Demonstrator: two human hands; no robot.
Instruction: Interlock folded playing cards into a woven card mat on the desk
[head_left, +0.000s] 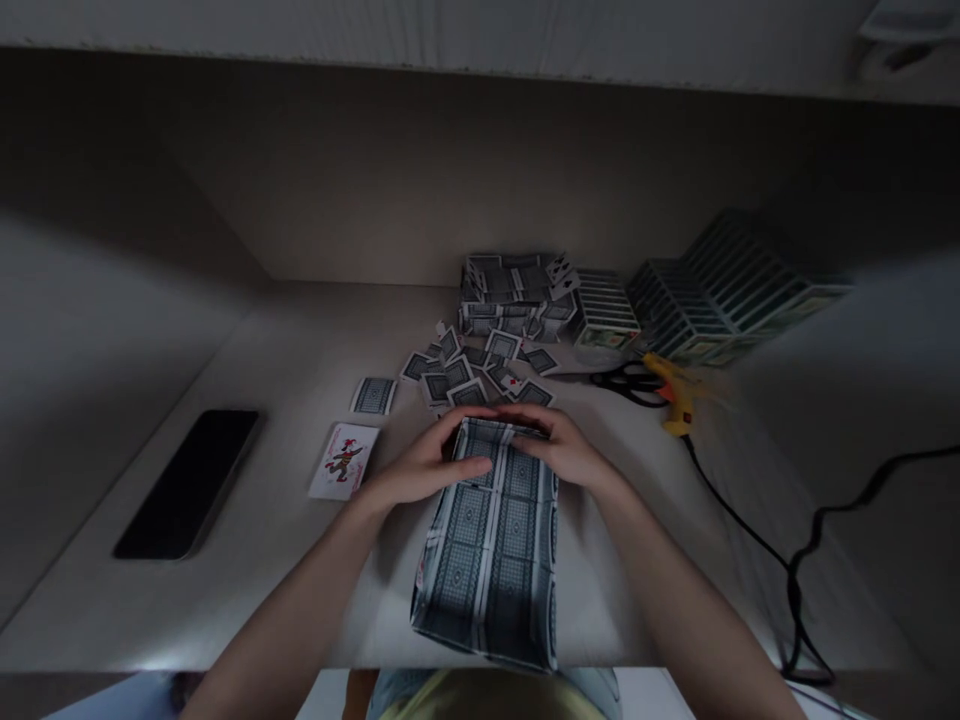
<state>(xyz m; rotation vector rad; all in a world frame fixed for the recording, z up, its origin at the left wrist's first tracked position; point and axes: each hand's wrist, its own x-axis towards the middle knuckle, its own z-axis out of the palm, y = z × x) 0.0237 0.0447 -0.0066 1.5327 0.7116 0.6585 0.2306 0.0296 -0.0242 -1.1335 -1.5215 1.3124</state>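
A long open box made of playing cards point(486, 540), their patterned backs showing on the inside, lies between my forearms near the desk's front edge. My left hand point(435, 462) grips its far left corner, thumb laid over the inner surface and fingers behind the far wall. At the far right corner my right hand point(559, 445) holds the same box, its thumb also inside and the other fingers wrapped around the far side. The fingertips behind the wall are partly hidden. Just beyond both hands lies a loose pile of small folded card pieces point(457, 375).
A joker card point(345, 461) and a face-down card point(373, 395) lie left, beside a black phone point(187, 485). Behind stand a card-covered block point(517, 295) and stepped card structures point(720, 290). Right are black scissors point(630, 382) and a yellow glue gun point(675, 392) with its cord point(750, 540). A shelf point(480, 40) overhangs.
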